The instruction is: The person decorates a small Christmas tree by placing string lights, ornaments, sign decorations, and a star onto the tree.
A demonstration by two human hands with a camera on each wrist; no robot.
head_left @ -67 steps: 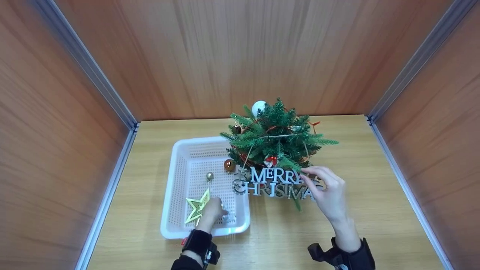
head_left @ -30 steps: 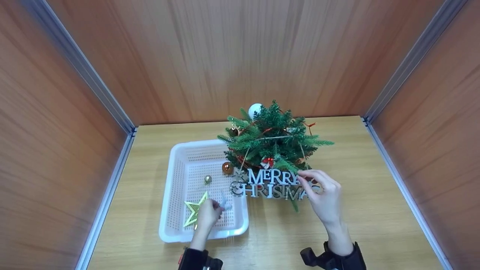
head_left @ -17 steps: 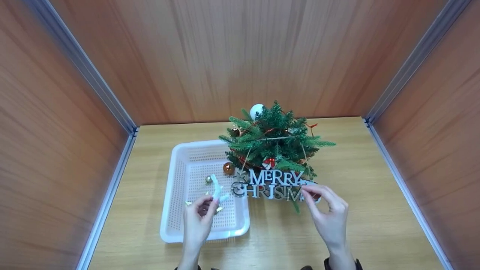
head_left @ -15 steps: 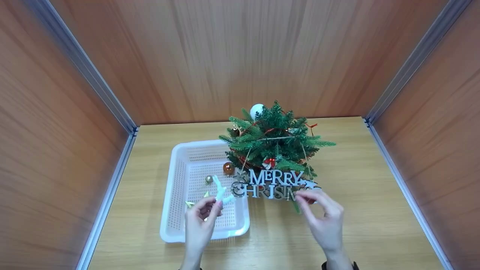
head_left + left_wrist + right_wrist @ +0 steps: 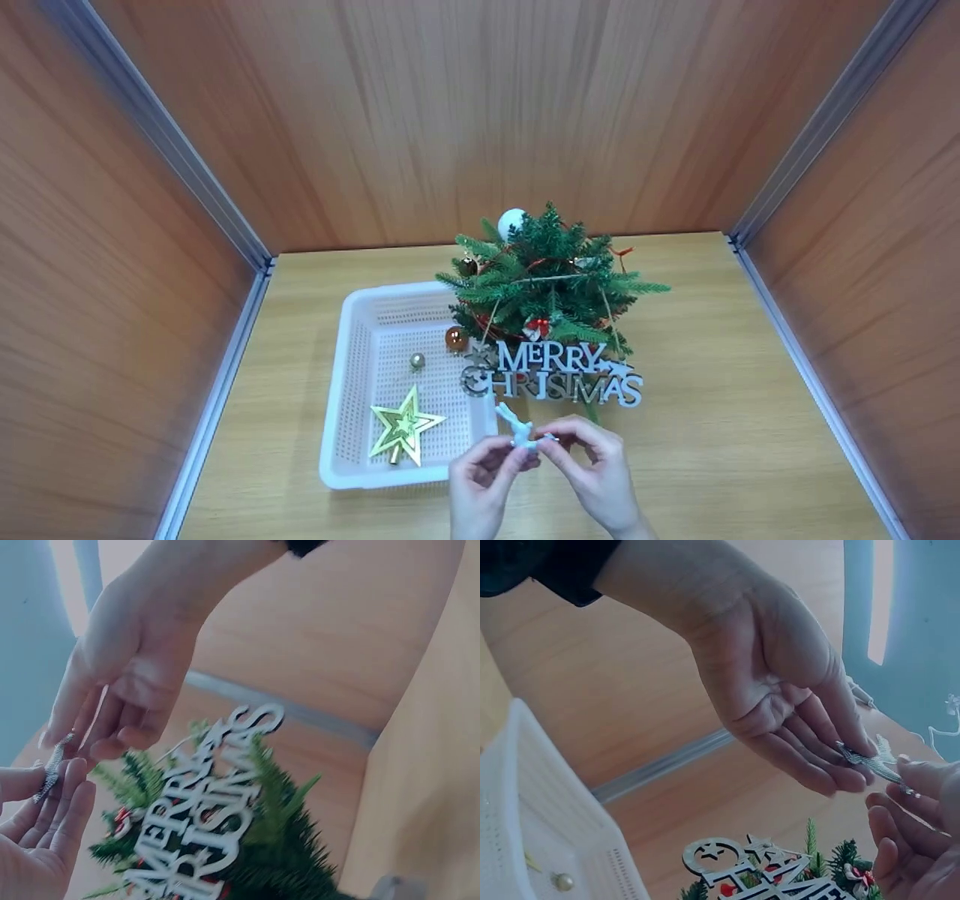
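In the head view, a small pale, glittery ornament with branched ends (image 5: 520, 430) is held up between both hands in front of the tree. The left hand (image 5: 478, 480) pinches it with thumb and fingers, and the right hand (image 5: 600, 466) pinches its other end. Both wrist views show the ornament (image 5: 877, 763) silvery and thin between the two thumbs. Behind the hands stands a small green Christmas tree (image 5: 555, 300), with a silver MERRY CHRISTMAS sign (image 5: 514, 357) hanging across its front by strings.
To the left sits a white perforated basket (image 5: 334, 420), holding a gold star (image 5: 403, 424), a small pale gold ball (image 5: 417, 361) and an amber ball (image 5: 455, 337). A white ball (image 5: 511, 223) hangs high on the tree. Wooden panels (image 5: 480, 127) enclose the table on three sides.
The left hand has lifted the ornament out of the basket and carried it right. The right hand has left the sign's right end and come down-left to pinch the ornament too.
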